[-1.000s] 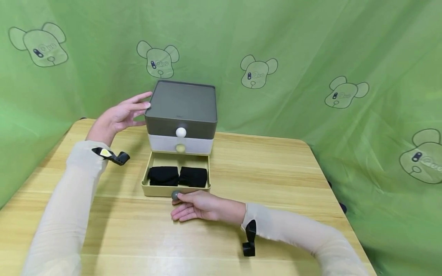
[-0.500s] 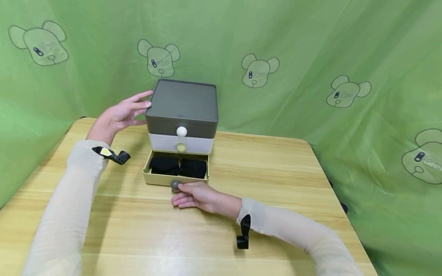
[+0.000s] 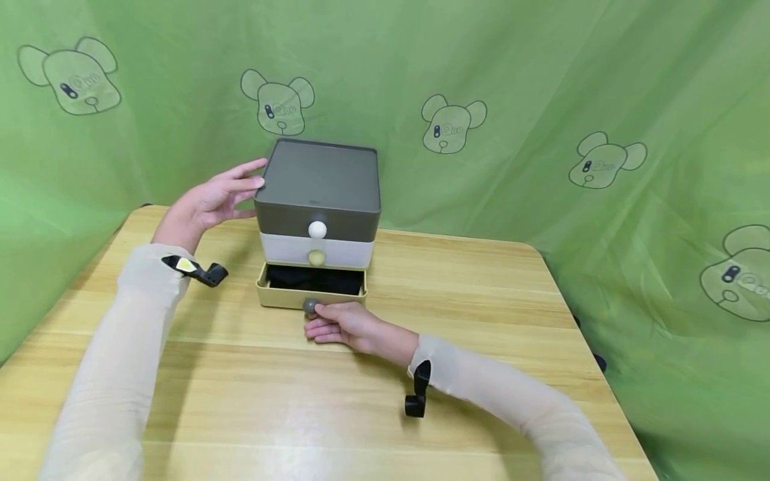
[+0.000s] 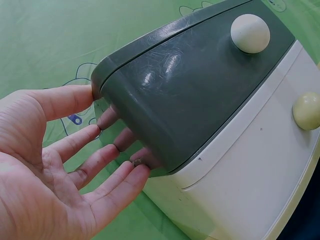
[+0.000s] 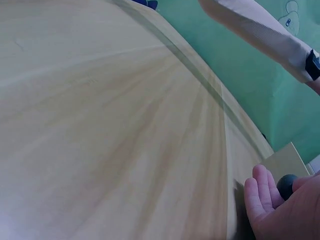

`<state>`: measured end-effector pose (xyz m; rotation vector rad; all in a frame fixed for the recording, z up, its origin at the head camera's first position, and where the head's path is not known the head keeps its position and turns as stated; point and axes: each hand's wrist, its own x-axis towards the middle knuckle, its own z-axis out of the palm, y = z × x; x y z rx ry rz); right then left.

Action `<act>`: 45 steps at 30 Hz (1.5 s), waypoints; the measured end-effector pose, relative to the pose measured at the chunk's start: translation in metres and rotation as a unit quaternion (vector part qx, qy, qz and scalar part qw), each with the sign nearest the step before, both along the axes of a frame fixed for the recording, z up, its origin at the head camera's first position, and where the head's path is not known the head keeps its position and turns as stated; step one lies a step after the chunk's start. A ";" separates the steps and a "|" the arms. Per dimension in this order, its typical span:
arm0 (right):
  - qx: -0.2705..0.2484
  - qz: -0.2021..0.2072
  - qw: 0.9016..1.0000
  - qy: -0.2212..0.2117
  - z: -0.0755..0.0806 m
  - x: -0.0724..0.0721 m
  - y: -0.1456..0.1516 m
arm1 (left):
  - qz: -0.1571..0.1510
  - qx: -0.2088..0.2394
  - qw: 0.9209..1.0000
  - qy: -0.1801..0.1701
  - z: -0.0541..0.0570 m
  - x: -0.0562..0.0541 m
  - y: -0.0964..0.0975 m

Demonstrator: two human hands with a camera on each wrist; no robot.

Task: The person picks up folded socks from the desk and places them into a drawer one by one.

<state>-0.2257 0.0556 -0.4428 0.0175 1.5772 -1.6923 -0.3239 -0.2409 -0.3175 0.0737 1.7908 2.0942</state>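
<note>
A small drawer unit [image 3: 325, 174] stands at the back of the table, with a dark grey top tier, a white middle tier and a yellow bottom drawer [image 3: 279, 298]. That drawer is part-way out, and black folded cloth [image 3: 313, 278] lies inside, partly hidden under the white tier. My right hand [image 3: 351, 326] pinches its round grey knob [image 3: 309, 306] at the thumb, other fingers stretched out below it. My left hand [image 3: 213, 200] rests its spread, fairly straight fingertips against the left side of the grey tier, as the left wrist view shows too.
The wooden table [image 3: 457, 321] carries the unit near its back edge. Behind it hangs a green curtain [image 3: 493, 60] printed with bear heads. The upper tiers bear a white knob [image 3: 317, 229] and a yellow knob [image 3: 316, 257].
The bottom drawer has slid inward, away from me, with my right hand moving along on its knob. More of the black cloth is now covered. My left hand has stayed in place.
</note>
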 end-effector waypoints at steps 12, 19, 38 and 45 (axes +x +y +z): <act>-0.002 0.002 1.000 -0.002 0.001 -0.018 0.001 | -0.002 -0.006 1.000 0.006 0.000 0.000 -0.001; -0.005 -0.008 1.000 -0.005 -0.005 -0.033 0.003 | -0.004 -0.008 1.000 0.007 -0.001 -0.001 -0.001; -0.012 -0.012 1.000 -0.004 -0.004 -0.054 0.001 | -0.007 -0.012 1.000 0.013 0.000 -0.002 -0.001; -0.009 -0.008 1.000 -0.007 -0.003 -0.056 0.000 | -0.006 -0.013 1.000 0.010 0.000 -0.001 -0.001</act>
